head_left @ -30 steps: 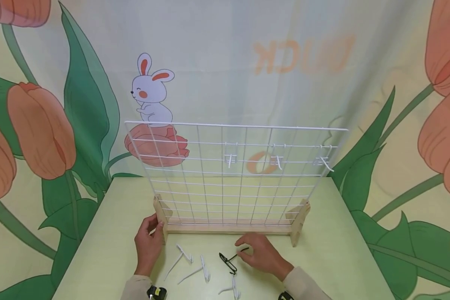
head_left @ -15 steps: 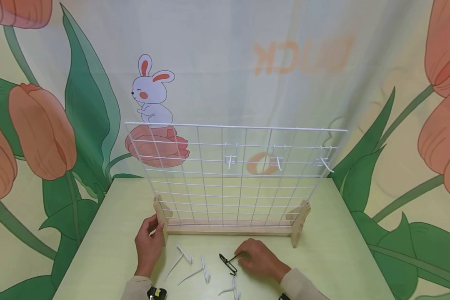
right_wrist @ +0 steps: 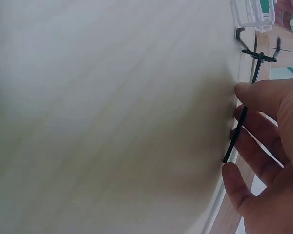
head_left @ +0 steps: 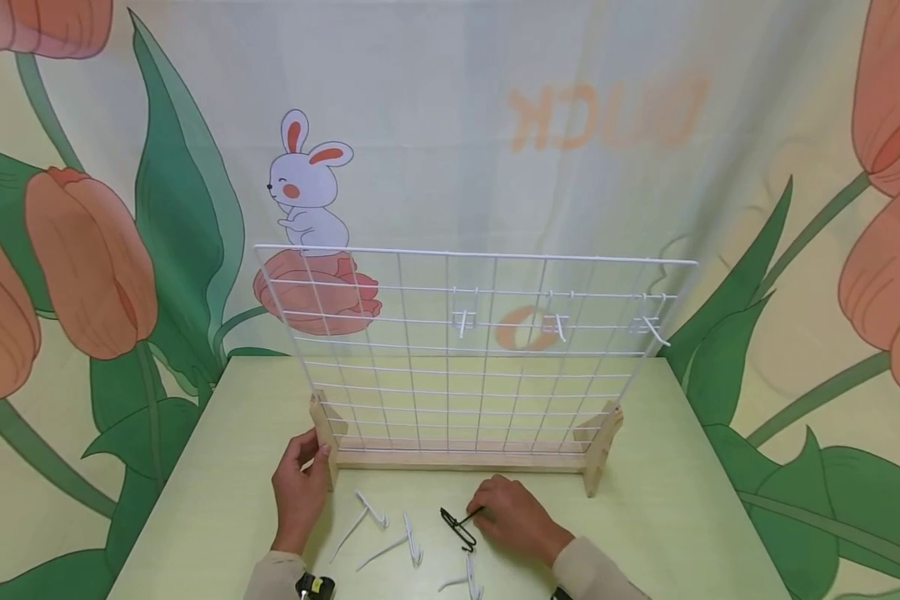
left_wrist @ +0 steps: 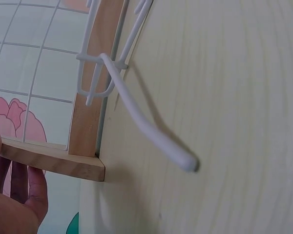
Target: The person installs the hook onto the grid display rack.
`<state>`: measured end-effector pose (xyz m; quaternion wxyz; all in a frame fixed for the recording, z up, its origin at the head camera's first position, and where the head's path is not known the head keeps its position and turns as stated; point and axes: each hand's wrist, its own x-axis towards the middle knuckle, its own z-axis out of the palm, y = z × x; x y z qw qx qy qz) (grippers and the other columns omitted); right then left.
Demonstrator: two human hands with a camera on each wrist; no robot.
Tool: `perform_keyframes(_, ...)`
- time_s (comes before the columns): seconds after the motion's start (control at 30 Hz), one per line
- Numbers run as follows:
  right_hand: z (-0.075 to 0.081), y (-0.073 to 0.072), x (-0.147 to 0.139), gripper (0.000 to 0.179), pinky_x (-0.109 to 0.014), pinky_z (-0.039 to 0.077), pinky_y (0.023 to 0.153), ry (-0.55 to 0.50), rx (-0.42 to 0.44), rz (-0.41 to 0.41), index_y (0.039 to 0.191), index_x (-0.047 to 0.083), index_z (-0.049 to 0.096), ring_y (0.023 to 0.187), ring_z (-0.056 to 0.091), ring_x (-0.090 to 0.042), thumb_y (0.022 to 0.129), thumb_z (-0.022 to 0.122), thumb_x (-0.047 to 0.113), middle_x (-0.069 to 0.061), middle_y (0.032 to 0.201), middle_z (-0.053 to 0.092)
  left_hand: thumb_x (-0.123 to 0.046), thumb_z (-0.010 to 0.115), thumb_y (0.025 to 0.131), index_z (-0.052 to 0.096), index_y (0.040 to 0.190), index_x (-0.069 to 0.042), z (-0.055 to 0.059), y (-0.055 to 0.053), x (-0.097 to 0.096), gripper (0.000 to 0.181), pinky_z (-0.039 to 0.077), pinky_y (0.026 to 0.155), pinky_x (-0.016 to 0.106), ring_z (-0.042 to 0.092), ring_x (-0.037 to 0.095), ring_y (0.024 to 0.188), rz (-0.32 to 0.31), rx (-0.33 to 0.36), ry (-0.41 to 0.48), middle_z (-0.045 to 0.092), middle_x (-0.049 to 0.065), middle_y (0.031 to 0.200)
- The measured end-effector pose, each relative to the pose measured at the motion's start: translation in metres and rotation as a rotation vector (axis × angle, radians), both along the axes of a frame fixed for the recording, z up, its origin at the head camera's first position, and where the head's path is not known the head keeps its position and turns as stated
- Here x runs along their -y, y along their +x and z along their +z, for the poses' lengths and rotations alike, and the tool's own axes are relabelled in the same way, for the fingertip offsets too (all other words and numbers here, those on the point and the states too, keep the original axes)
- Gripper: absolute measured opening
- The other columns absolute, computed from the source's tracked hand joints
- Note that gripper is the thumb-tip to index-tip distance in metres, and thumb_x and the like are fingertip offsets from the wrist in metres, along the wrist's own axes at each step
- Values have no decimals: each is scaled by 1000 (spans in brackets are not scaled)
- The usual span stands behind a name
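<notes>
In front of the white wire-grid rack (head_left: 487,347), the right hand (head_left: 520,518) pinches a long-stemmed black metal hook (head_left: 457,525); the left hand (head_left: 300,487) grips the rack's pale wooden foot (left_wrist: 58,163). Pinching nearer the hook's base should curb twisting.

We count one white wire grid panel (head_left: 476,253), two pale wooden end supports (head_left: 328,437) (head_left: 600,458), one pale wooden crossbar (head_left: 461,460), three white wire hooks (head_left: 462,322) (head_left: 557,322) (head_left: 647,325) hung on the panel, three white wire hooks (head_left: 372,507) (head_left: 412,546) (head_left: 471,575) on one pale yellow-green table (head_left: 682,517), and one black wire hook (head_left: 458,528).
</notes>
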<state>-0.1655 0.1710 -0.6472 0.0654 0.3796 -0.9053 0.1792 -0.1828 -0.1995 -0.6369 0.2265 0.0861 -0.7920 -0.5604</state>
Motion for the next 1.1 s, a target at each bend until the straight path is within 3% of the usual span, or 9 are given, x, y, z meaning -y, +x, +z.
perform_keyframes(0.17,0,1,2,10,-24,54,73,22,36,-17,98,25,84,91,62,-7,90,84,18,13,97,76,-12,71,103,67,133,-11,0,0,-1,31,52,79,5,61,-6,106,-1,-2,-7,74,12,123)
perform_keyframes(0.4,-1,5,2,10,-23,54,72,4,-7,-12,95,26,83,90,62,-6,90,85,19,14,95,74,-12,71,102,68,133,-11,-1,-1,-2,31,52,80,6,63,-1,107,1,-8,-8,75,12,122)
perform_keyframes(0.7,1,8,2,9,-20,57,82,-33,102,17,102,19,82,95,65,-6,97,77,14,9,98,75,-14,71,103,69,133,-12,-1,-1,-1,30,52,79,6,66,5,108,8,-17,-6,76,13,121)
perform_keyframes(0.83,3,9,3,10,-20,57,82,-57,93,22,103,18,83,94,66,-6,96,78,13,8,97,75,-15,70,103,68,134,-11,-1,0,-1,31,51,79,5,66,10,109,6,-7,-10,75,13,122)
perform_keyframes(1.0,7,9,7,10,-17,57,79,-121,76,-17,101,17,83,91,68,-4,94,80,11,7,95,76,-14,70,103,67,134,-12,-1,0,0,31,51,80,4,63,0,107,5,1,-20,74,12,123)
perform_keyframes(1.1,10,9,7,10,-13,56,76,-198,110,-48,99,16,83,88,67,0,93,81,9,7,94,76,-15,70,104,66,135,-13,0,0,-1,31,51,80,4,61,-6,106,1,0,-24,74,10,123)
